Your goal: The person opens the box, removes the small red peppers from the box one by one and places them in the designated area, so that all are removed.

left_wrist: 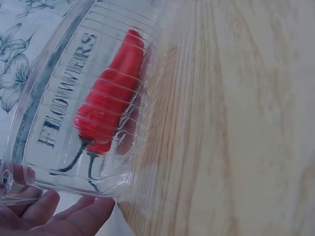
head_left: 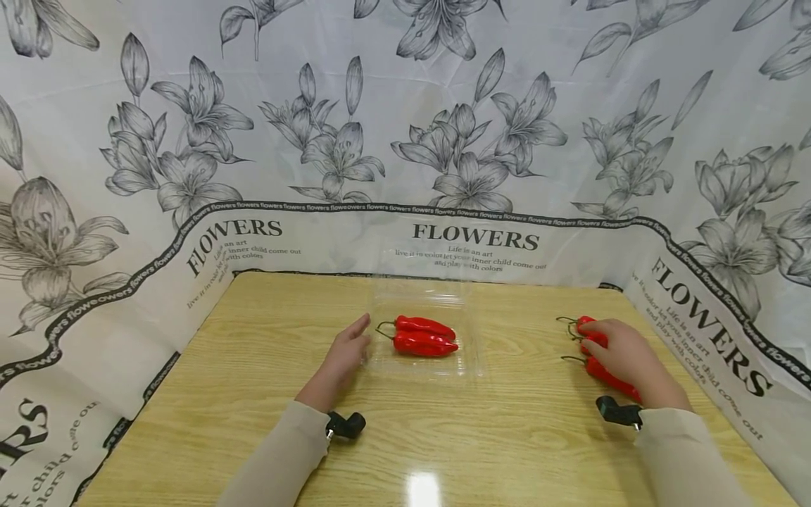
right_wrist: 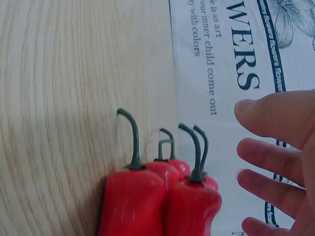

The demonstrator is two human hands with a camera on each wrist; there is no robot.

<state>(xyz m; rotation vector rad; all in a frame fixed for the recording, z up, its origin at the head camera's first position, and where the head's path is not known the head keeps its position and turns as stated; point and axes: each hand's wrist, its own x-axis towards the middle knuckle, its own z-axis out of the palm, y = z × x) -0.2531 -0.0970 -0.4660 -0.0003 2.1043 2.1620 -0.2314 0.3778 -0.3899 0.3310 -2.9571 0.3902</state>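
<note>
A clear plastic clamshell box (head_left: pixel 470 355) stands mid-table with its lid raised at the back. Two glossy red peppers (head_left: pixel 423 343) with green stems lie side by side inside it. My left hand (head_left: pixel 342 358) is at the box's left side, its fingertips (left_wrist: pixel 101 209) right at the plastic edge in the left wrist view. On the right, my right hand (head_left: pixel 630 359) hovers over a group of several red peppers (head_left: pixel 610 380), partly hiding them. In the right wrist view its fingers (right_wrist: pixel 270 157) are spread beside the peppers' stems, holding nothing.
The wood-grain table (head_left: pixel 266 317) is enclosed at the back and sides by white cloth (head_left: pixel 329 239) printed with grey flowers and lettering. Black wrist mounts (head_left: pixel 345 424) stick out at both cuffs. Light glares off the table's front (head_left: pixel 422 486).
</note>
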